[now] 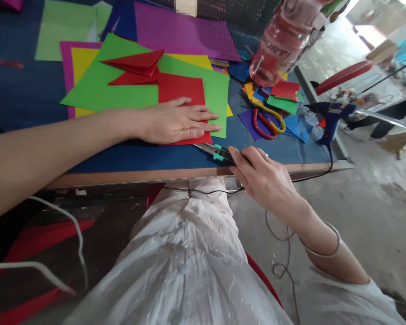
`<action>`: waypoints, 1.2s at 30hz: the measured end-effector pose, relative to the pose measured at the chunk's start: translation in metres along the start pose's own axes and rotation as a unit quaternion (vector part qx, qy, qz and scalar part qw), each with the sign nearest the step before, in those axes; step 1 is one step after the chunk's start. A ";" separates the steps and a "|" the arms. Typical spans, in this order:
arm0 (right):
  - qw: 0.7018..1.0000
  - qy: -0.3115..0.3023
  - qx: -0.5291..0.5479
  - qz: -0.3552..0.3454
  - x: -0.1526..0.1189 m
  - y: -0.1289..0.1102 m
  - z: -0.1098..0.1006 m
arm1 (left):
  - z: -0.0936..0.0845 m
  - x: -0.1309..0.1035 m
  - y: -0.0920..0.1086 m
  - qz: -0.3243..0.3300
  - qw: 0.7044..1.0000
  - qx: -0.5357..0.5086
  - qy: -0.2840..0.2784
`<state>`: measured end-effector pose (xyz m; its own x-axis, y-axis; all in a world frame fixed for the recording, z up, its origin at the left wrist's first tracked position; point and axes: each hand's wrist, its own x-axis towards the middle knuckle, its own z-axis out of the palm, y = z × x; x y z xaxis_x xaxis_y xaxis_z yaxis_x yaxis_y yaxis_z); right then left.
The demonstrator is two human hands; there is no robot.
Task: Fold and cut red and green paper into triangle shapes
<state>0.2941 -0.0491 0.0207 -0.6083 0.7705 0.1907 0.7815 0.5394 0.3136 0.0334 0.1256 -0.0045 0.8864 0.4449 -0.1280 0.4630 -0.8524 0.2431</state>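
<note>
My left hand (179, 122) lies flat, fingers spread, on a red paper sheet (182, 88) that rests over a green sheet (131, 97). In my right hand (262, 174) is a black and teal utility knife (219, 152). Its blade points left and touches or nearly touches the lower edge of the red sheet, just below my left fingertips. Folded red paper pieces (137, 63) lie on the green sheet, above my left wrist. Beneath the green sheet show yellow and magenta sheets.
Scissors (265, 122) with red and yellow handles lie among paper scraps on the right. Behind them stands a pink bottle (274, 47). A blue glue gun (331, 115) sits by the table's right edge, its black cord hanging over the front edge.
</note>
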 end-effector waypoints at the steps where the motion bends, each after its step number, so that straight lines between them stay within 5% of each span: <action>1: 1.000 0.000 -0.001 -0.001 -0.001 0.000 0.000 | 0.000 0.000 0.000 -0.001 1.000 0.001 -0.003; 36: 1.000 -0.020 0.011 -0.003 0.006 -0.006 -0.002 | -0.006 0.001 0.002 -0.002 1.000 -0.002 -0.014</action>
<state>0.2850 -0.0485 0.0217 -0.6071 0.7801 0.1512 0.7811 0.5510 0.2937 0.0354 0.1265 0.0015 0.8842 0.4405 -0.1553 0.4665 -0.8496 0.2459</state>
